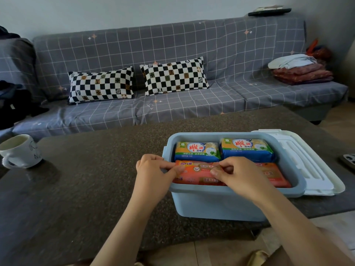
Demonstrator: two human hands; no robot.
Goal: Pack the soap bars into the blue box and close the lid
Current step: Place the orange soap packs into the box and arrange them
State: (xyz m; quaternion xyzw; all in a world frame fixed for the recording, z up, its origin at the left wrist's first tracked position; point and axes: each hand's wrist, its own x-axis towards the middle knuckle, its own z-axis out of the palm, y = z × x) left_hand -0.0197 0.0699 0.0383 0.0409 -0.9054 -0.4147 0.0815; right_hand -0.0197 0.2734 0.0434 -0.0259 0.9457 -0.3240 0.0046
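Observation:
The open blue box (217, 204) stands on the dark table, near its front edge. Inside, two blue-and-yellow wrapped soap bars lie side by side at the back, one on the left (197, 151) and one on the right (246, 149). Two orange wrapped soap bars lie in front of them, the left orange bar (197, 173) and the right orange bar (272, 174). My left hand (153, 174) pinches the left end of the left orange bar. My right hand (242, 176) pinches its right end and partly hides the right orange bar. The white lid (315, 164) lies upside down, right of the box.
A white mug (20, 151) stands at the table's left edge. A dark object (348, 160) shows at the right edge. Beyond the table (96, 179) is a grey checked sofa with two chequered pillows (138, 81) and folded cloth (301, 70).

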